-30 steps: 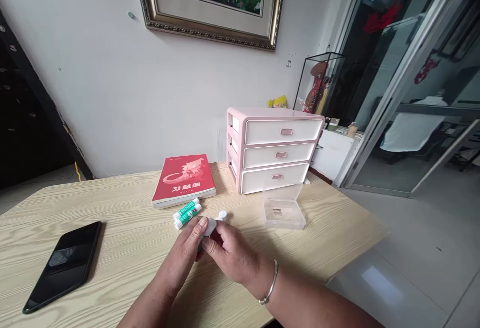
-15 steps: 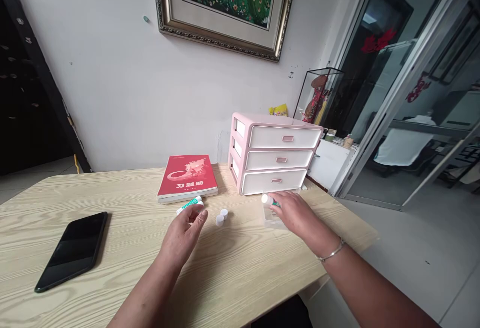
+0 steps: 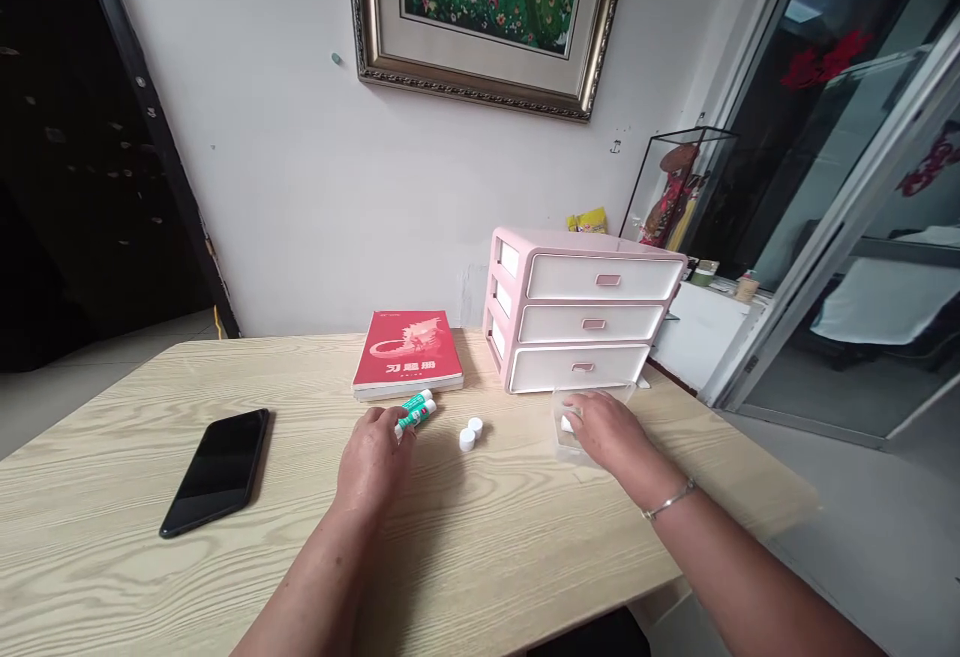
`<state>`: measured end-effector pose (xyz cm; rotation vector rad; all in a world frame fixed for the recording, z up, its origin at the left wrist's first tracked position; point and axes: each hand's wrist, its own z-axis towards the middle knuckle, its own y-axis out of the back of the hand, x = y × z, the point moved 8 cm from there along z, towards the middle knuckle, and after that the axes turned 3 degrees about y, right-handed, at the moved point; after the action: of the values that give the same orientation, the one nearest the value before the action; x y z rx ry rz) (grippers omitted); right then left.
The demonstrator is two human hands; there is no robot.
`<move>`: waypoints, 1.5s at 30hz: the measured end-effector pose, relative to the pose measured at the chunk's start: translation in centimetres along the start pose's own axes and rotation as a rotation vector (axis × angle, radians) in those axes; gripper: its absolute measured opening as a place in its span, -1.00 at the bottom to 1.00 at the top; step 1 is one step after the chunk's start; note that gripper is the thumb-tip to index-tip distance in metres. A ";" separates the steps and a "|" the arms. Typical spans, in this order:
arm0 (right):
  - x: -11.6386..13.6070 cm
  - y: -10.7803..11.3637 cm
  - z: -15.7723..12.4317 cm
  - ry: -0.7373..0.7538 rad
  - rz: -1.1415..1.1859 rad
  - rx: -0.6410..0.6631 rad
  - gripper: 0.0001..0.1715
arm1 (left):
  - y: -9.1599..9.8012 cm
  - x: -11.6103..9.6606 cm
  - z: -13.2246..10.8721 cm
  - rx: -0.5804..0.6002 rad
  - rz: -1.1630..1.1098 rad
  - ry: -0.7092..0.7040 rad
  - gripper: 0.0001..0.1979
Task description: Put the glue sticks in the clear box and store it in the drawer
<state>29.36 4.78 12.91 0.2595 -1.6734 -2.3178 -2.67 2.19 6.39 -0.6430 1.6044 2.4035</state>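
My left hand (image 3: 375, 457) is closed at the near ends of two green-and-white glue sticks (image 3: 417, 413), which lie side by side in front of the red book (image 3: 409, 352). Its fingertips are on the nearer stick, partly hiding it. Inside a clear plastic box (image 3: 571, 452), my right hand (image 3: 606, 429) is closed on another glue stick, of which only a white end (image 3: 568, 423) shows. Two small white caps (image 3: 471, 433) stand together on the table between my hands.
A pink and white three-drawer cabinet (image 3: 592, 324) stands behind the clear box, its drawers closed. A black phone (image 3: 217, 470) lies at the left on the wooden table (image 3: 300, 367). The table's right edge runs beyond my right forearm, with a glass door behind.
My right hand has lowered the glue stick into the clear box. My left hand has come down onto the glue sticks by the book. The view has swung left.
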 end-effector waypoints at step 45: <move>11.0 -6.6 1.4 -0.108 1.712 -0.004 -0.37 | -0.9 -6.7 -4.1 0.690 -1.026 -0.023 -0.54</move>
<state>17.76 4.43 7.23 -0.9392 -1.0178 -0.9635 4.70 -0.62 7.28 -0.9460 1.4183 1.0537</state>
